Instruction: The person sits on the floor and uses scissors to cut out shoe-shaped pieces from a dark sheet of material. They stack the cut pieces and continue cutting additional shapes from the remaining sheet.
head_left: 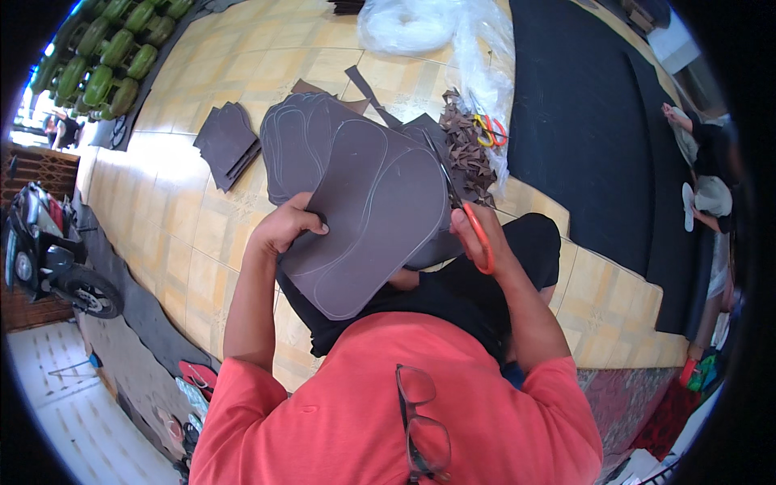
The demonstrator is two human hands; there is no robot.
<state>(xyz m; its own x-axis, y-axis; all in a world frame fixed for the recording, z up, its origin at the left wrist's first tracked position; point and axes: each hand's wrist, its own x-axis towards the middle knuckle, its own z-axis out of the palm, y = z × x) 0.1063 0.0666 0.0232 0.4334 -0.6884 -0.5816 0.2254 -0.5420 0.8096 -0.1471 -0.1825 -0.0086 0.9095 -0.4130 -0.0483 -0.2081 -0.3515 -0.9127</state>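
Observation:
My left hand [287, 226] pinches the left side of a dark brown sheet [388, 210], thumb on top. Pale outlines shaped like shoe soles are drawn on it. In my right hand [495, 241] are orange-handled scissors [482, 246], their blades pointing away from me along the sheet's upper right edge. Whether the blades are parted is hard to make out. Beneath and beyond the held sheet lie more marked brown sheets [293, 141]. A stack of cut brown pieces [228, 145] rests on the floor to the left.
Small brown offcuts [469, 153] are heaped at the right, with yellow-and-orange-handled scissors [490, 131] beside them. Clear plastic wrap [412, 28] lies farther off. Black sheeting [578, 121] covers the right floor. Another person [707, 170] sits far right. A motorcycle [61, 250] and green gas cylinders [113, 52] stand left.

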